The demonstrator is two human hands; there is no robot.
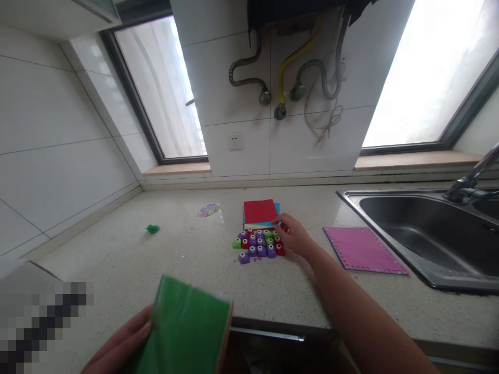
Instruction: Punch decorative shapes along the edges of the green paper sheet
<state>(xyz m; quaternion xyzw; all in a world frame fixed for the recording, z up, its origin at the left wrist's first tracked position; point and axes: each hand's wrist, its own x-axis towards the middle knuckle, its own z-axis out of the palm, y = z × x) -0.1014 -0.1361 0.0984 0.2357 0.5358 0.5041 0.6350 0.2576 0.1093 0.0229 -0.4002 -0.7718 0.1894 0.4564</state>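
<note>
My left hand (120,343) holds a green sheet of paper (183,327) low at the near edge of the counter. My right hand (294,235) reaches out over the counter and its fingers touch a cluster of several small purple, green and red craft punches (258,244). Just behind the punches lies a stack of coloured paper with a red sheet on top (260,211) and a blue edge showing.
A pink sheet with a punched border (362,249) lies right of my hand, beside a steel sink (429,234) with a tap (470,179). A green paper scrap (153,228) and a pile of coloured confetti (209,210) lie to the left. A wall socket (235,141) sits behind.
</note>
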